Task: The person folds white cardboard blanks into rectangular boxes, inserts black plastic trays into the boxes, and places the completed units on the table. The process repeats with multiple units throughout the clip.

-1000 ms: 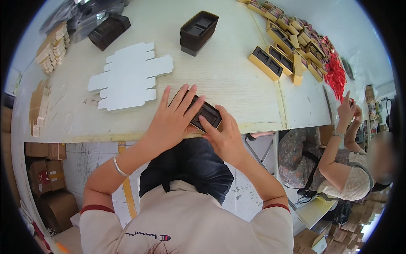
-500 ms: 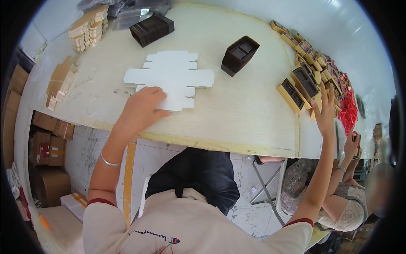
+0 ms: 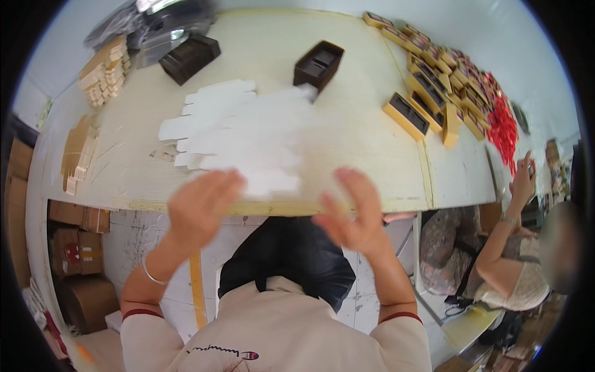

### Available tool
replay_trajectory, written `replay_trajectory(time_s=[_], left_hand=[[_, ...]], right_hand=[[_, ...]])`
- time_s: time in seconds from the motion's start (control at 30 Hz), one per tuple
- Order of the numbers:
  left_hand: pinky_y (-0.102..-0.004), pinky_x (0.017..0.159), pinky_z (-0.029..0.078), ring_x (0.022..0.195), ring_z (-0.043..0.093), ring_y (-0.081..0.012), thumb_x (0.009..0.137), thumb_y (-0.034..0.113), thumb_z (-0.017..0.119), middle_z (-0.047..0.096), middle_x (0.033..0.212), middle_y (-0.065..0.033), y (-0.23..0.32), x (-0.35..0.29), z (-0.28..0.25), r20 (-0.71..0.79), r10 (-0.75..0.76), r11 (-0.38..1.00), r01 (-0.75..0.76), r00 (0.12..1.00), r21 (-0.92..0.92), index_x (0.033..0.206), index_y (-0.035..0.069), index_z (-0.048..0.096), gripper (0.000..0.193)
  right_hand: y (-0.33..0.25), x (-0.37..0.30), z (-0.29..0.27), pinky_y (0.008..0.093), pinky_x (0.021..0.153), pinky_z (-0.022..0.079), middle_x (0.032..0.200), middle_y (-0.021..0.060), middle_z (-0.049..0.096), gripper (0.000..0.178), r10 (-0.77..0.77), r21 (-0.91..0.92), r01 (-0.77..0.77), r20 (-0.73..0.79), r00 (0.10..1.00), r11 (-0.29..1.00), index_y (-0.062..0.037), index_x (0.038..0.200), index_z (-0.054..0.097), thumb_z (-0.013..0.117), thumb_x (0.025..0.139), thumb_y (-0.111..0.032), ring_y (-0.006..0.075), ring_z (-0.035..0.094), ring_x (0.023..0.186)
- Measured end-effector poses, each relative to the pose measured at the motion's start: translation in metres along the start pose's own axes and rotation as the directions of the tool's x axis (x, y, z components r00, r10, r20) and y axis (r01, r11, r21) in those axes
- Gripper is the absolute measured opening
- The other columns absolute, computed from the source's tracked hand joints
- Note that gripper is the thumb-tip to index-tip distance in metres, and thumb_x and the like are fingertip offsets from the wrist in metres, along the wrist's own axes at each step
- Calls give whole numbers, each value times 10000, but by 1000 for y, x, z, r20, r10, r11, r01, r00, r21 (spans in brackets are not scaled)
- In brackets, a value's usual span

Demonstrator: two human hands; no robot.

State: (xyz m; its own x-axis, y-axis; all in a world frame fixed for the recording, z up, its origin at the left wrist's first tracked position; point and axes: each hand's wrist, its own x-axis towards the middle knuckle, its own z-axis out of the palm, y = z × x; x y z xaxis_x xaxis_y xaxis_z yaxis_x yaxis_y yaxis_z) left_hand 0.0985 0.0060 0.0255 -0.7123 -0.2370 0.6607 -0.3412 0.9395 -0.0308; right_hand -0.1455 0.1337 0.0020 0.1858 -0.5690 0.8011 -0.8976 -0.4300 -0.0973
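A flat white cardboard box blank [image 3: 268, 142], smeared by motion, lies over part of a stack of similar white blanks [image 3: 207, 108] in the middle of the table. My left hand [image 3: 207, 201] is at its near left edge, fingers together and blurred, seemingly gripping it; the thumb is hidden. To the right of the blank, my right hand [image 3: 353, 214] hovers by the table's front edge with fingers apart, holding nothing. Beyond the blank stands a dark brown stack of trays [image 3: 319, 65]. A second dark stack [image 3: 189, 59] lies at the far left.
Folded tan cardboard pieces [image 3: 80, 152] and a taller pile [image 3: 105, 71] sit at the left. Gold boxes with dark inserts [image 3: 406, 116] heap up at the right beside red ribbons [image 3: 503, 127]. A co-worker [image 3: 508, 260] sits at the right. Cartons [image 3: 77, 254] stand under the table.
My right hand has come back from the gold boxes toward the middle. One white blank has shifted right and nearer, off the stack's outline, with my left hand at its edge.
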Motion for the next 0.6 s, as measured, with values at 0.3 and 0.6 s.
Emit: replay_trajectory(time_s=[0.3, 0.6], left_hand=[[-351, 621, 490, 673, 583, -258, 790, 119, 689, 625, 776, -63, 87, 41, 94, 372, -161, 783, 347, 914, -516, 1004, 58, 634, 229], [-363, 749, 442, 900, 548, -248, 750, 198, 748, 572, 964, -51, 82, 37, 103, 192, -61, 944, 119, 980, -308, 940, 67, 659, 247]], right_hand=[[18, -79, -5, 413, 769, 431, 846, 102, 581, 195, 567, 101, -566, 24, 823, 818, -42, 923, 623, 713, 753, -79, 297, 540, 743], [10, -79, 0, 412, 869, 424, 1064, 138, 555, 353, 290, -104, -281, 80, 954, 954, -15, 1075, 618, 705, 744, -103, 301, 544, 995]])
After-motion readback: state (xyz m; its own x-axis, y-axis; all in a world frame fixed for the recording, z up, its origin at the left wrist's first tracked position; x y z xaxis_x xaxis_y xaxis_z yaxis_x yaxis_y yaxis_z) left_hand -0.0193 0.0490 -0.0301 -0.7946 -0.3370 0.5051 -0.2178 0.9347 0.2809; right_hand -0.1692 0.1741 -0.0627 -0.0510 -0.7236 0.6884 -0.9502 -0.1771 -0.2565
